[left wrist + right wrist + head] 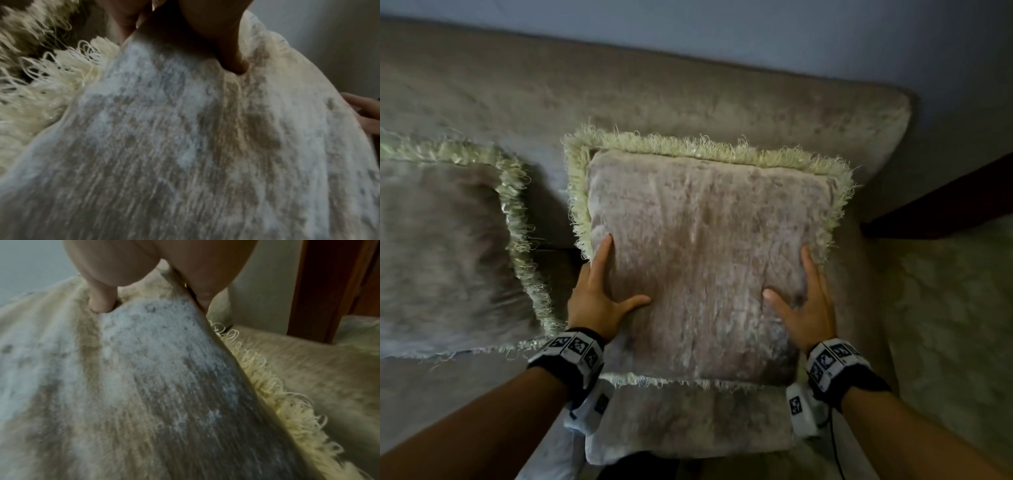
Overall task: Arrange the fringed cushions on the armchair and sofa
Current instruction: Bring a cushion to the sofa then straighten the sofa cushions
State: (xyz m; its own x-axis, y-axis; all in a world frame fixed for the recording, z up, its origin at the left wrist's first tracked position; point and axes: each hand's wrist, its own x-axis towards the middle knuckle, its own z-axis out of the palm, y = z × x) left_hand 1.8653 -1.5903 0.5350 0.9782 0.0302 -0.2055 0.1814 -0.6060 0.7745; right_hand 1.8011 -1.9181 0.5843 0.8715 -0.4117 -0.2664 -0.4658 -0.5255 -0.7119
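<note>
The cushion (702, 253) is leaning against the sofa (688, 102) backrest, right of a second cushion (445, 246). The left hand (599, 301) and right hand (804, 308) are flanking its lower half, each grip grasping a side edge with thumbs pressing the front face. It is sitting straight ahead, centred between both hands, neither nearer, its top fringe running left to right.
</note>
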